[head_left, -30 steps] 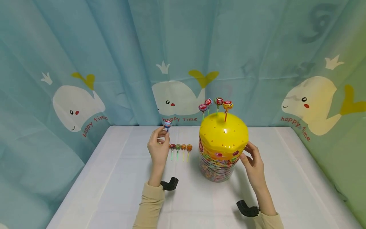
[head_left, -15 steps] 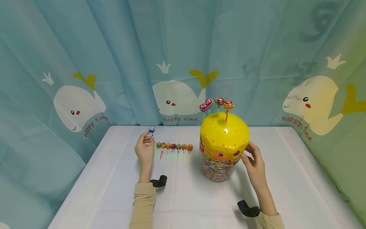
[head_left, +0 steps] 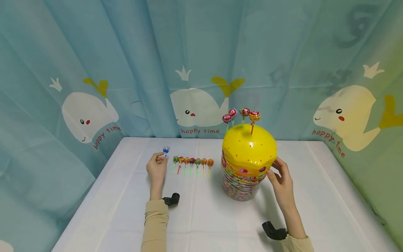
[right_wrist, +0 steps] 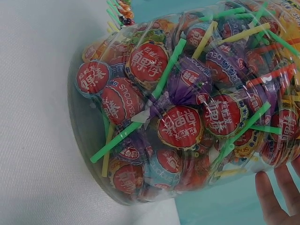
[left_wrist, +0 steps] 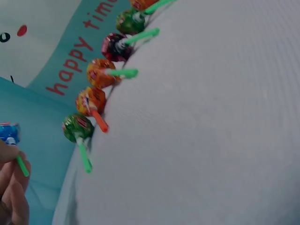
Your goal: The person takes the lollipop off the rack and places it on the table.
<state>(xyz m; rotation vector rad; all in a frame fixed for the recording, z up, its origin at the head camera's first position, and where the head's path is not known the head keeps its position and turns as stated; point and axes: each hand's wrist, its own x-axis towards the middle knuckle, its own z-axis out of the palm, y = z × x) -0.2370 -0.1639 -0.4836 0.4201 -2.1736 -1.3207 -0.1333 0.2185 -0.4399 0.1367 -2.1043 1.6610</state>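
Note:
Between thumb and fingers my left hand [head_left: 156,169] pinches a blue-wrapped lollipop [head_left: 165,149] by its stick, head up. It is at the left end of a row of several lollipops [head_left: 192,161] lying on the white table. In the left wrist view the held lollipop [left_wrist: 9,133] has a green stick tip below the fingers. My right hand [head_left: 282,182] touches the right side of a clear jar [head_left: 240,190] with a yellow lid [head_left: 248,145]. Its fingers [right_wrist: 267,194] lie along the jar's side in the right wrist view. Wrapped lollipops fill the jar.
Several lollipops [head_left: 254,116] stand upright in holes near the back of the lid. More small holes dot the lid. Behind the table [head_left: 126,196] hangs a blue curtain [head_left: 201,42] with printed whales. Both wrists wear black mounts [head_left: 171,199].
My left hand has moved left and lowered with the blue lollipop, from in front of the row to its left end. The right hand stays at the jar.

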